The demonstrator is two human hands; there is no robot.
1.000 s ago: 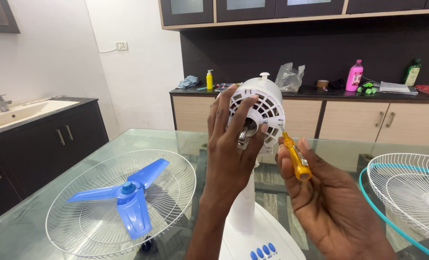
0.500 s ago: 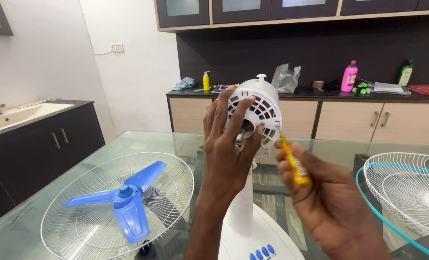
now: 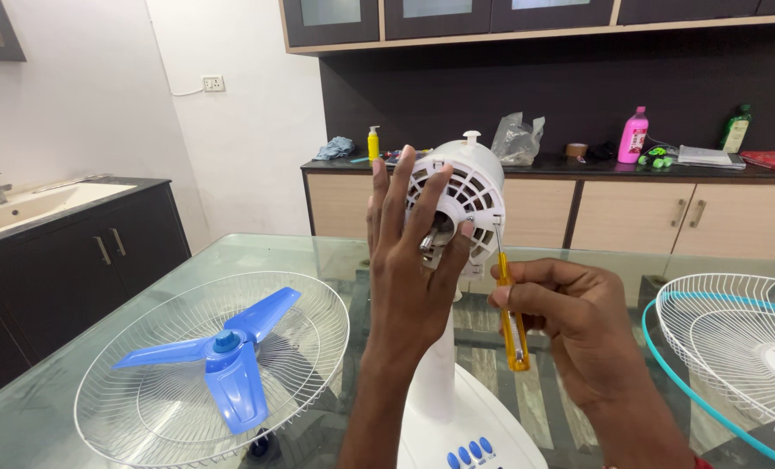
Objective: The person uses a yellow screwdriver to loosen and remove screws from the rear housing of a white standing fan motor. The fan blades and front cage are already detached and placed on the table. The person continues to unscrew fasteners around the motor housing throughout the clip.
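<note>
On the glass table (image 3: 335, 260) stands a white vented plastic fan motor housing (image 3: 466, 187); the spread left hand (image 3: 409, 269) presses its front. The right hand (image 3: 570, 317) clamps an upright yellow-handled screwdriver (image 3: 509, 308), tip against the housing.

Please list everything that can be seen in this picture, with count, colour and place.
fan motor: 1, white, on its stand, centre
fan base: 1, white with blue buttons, on the table, bottom centre
screwdriver: 1, yellow handle, in the right hand, tip up at the motor
blade: 1, blue, three wings, lying in the left grille
grilles: 2, white wire, on the table, left and right; the right one has a teal rim
table: 1, glass
sink: 1, white, far left
bottles: 3, pink, yellow and green, on the back counter
plastic bag: 1, clear, on the counter
left hand: 1, on the motor front
right hand: 1, gripping the screwdriver
</note>
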